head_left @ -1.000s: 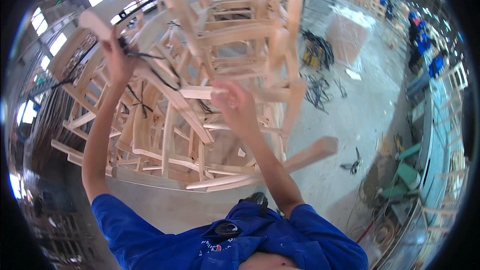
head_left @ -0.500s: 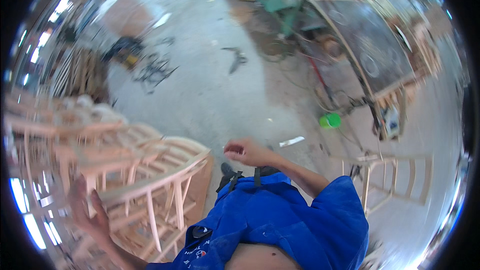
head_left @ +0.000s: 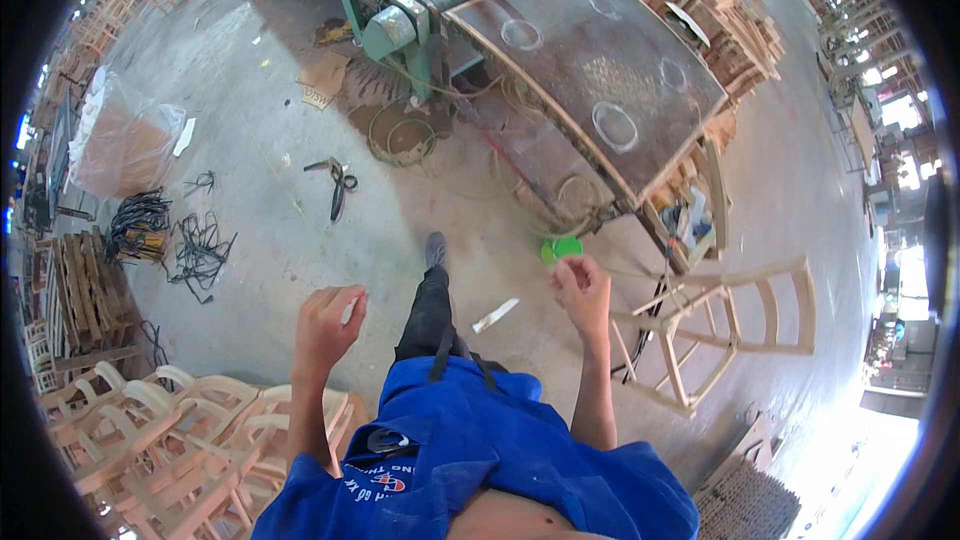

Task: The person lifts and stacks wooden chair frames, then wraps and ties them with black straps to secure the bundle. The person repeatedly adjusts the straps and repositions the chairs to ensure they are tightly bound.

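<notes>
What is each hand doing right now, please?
Left hand: loosely curled, in the air; whether it holds anything cannot be told.
Right hand: loosely curled, in the air, apparently empty.

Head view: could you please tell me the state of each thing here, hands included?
Left hand: loosely curled, nothing clearly held.
Right hand: loosely curled, holding nothing.
Chair frame: bare wood, lying on its side on the floor.
Chair stack: bare frames, piled together.
Worktable: top dusty, marked with rings.
Cables: loose tangle on the floor.
</notes>
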The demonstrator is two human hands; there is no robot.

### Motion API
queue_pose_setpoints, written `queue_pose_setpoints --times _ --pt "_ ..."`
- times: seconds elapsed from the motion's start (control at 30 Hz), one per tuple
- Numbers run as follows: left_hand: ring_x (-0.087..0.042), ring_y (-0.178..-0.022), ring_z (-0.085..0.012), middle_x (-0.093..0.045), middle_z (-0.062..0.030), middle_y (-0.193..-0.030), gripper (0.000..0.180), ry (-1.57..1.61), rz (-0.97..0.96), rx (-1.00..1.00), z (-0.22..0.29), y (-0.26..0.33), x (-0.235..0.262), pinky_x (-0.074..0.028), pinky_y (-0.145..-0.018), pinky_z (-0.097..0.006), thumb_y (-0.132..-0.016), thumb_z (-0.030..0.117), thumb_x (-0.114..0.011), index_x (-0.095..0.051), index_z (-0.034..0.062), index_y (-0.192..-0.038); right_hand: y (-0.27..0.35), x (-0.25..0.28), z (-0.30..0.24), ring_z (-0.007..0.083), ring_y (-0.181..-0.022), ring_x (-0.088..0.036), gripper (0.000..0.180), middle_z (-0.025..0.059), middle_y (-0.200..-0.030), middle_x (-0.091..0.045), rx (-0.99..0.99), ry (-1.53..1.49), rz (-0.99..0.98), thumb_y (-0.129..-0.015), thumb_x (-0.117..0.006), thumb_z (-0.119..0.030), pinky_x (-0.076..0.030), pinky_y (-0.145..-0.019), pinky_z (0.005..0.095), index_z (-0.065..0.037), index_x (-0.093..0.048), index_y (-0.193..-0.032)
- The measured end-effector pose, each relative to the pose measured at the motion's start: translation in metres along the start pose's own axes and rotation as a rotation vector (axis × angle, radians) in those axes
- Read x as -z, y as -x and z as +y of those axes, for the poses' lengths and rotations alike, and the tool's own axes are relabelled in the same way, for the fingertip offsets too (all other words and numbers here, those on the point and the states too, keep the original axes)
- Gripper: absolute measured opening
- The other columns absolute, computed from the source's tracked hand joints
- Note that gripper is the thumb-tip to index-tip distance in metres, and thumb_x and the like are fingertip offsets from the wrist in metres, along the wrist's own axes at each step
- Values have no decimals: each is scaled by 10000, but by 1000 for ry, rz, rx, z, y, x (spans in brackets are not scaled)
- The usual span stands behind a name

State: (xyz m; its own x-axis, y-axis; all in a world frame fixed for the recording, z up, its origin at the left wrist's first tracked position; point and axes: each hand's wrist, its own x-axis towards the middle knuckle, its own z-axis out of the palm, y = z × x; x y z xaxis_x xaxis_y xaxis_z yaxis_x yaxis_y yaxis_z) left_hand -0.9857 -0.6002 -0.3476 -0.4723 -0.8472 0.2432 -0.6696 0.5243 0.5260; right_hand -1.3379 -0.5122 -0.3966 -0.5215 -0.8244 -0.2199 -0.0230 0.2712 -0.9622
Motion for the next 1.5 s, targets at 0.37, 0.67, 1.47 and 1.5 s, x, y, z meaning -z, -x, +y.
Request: queue_pose_setpoints --times 0.37,0.67,1.47,1.5 --pt "-623 -759 -303 -653 -129 -826 137 10 -137 175 -124 -265 -68 -489 -678 -398 -809 167 -648 -641 76 -910 -297 -81 -99 95 -693 -582 314 51 -764 -626 249 285 39 -837 -610 -80 -470 -667 234 -21 -562 -1142" --pt "-616 -896 -318 -657 -144 -940 291 -10 -310 458 -183 -359 -90 -483 -772 -434 -848 290 -591 -607 86 -1054 -534 -95 -188 112 -769 -560 488 66 -853 -613 566 213 62 -877 -603 -94 -467 -748 254 -53 -437 -1334" --pt "-646 -635 -272 -651 -138 -750 353 606 -363 1775 -190 -201 -281 -506 -545 -470 -834 390 -562 -674 62 -901 -955 -237 -331 327 -885 -625 944 234 -1117 -555 1108 -4 478 -700 -773 -375 -542 -693 425 -2 -209 -1359" --pt "-645 -715 -333 -656 -192 -835 358 334 -476 1555 -217 -247 -269 -504 -652 -481 -828 370 -545 -671 48 -919 -966 -243 -339 325 -882 -624 928 230 -1113 -556 1123 -6 457 -703 -769 -367 -542 -692 425 -3 -217 -1355"
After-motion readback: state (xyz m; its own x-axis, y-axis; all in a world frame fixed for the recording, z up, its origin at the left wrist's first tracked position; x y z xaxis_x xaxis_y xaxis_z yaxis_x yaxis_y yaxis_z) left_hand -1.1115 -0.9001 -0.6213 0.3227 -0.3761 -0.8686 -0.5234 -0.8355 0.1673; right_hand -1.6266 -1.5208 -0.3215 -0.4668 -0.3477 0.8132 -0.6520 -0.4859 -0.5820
